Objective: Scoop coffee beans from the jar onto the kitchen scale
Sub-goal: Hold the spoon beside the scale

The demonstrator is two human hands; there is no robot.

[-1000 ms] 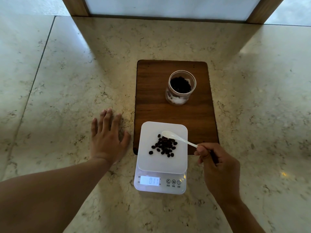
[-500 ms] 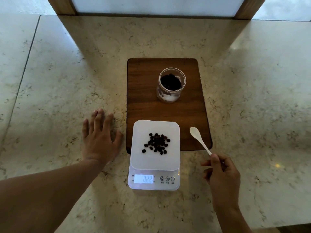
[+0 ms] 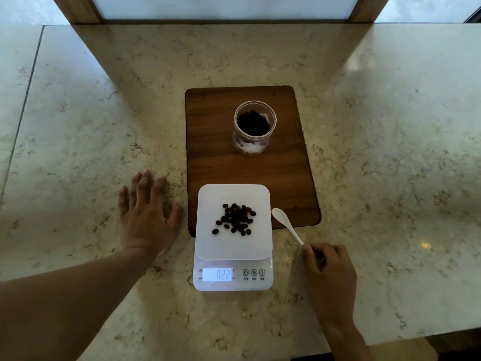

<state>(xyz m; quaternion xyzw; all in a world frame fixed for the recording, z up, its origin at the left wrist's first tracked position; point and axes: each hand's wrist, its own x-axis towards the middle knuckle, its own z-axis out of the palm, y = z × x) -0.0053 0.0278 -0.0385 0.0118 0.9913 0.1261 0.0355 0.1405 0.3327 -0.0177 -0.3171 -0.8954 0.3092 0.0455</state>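
Observation:
A white kitchen scale [image 3: 208, 246] sits at the near edge of a dark wooden board [image 3: 213, 142]; its lit display reads 022. A small heap of coffee beans [image 3: 235, 219] lies on its platform. Further back on the board stands an open glass jar [image 3: 253, 127] holding dark beans. My right hand [image 3: 329, 274] pinches the handle end of a white spoon [image 3: 285, 224], whose empty bowl rests low just right of the scale. My left hand [image 3: 145, 217] lies flat, fingers spread, on the counter left of the scale.
The marble counter [image 3: 390, 178] stretches wide on both sides, with a seam line at the far left. A wooden-framed panel [image 3: 223, 7] rises along the back edge. The counter's front edge shows at the lower right.
My right hand drew the spoon off the scale, to the right and down beside it. The display went from 011 to 022. My left hand stayed flat.

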